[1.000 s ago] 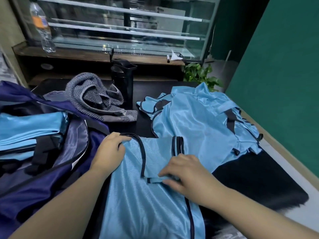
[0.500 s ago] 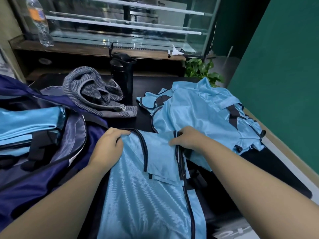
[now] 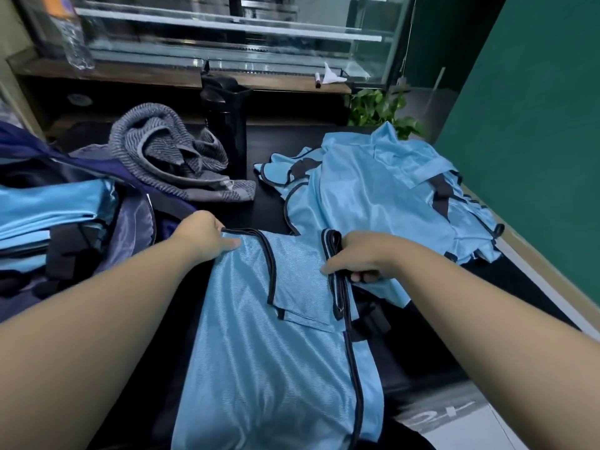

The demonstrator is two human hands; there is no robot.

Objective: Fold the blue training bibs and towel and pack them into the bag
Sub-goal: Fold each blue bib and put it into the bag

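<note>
A light blue bib (image 3: 269, 362) with dark trim lies flat on the black table in front of me. My left hand (image 3: 203, 237) grips its top left corner. My right hand (image 3: 358, 258) pinches the dark-trimmed top right strap. A heap of unfolded blue bibs (image 3: 383, 203) lies at the right. A grey striped towel (image 3: 168, 160) sits crumpled at the back left. The navy bag (image 3: 97, 241) lies open at the left with folded blue bibs (image 3: 48, 212) inside.
A black bottle (image 3: 225, 125) stands behind the towel. A clear water bottle (image 3: 69, 34) stands on the wooden shelf before a glass case. A green plant (image 3: 383, 112) is at the back right, beside a green wall (image 3: 535, 141).
My right hand moved from the bib's middle up to its top right strap and took hold of it. My left hand stayed on the top left corner.
</note>
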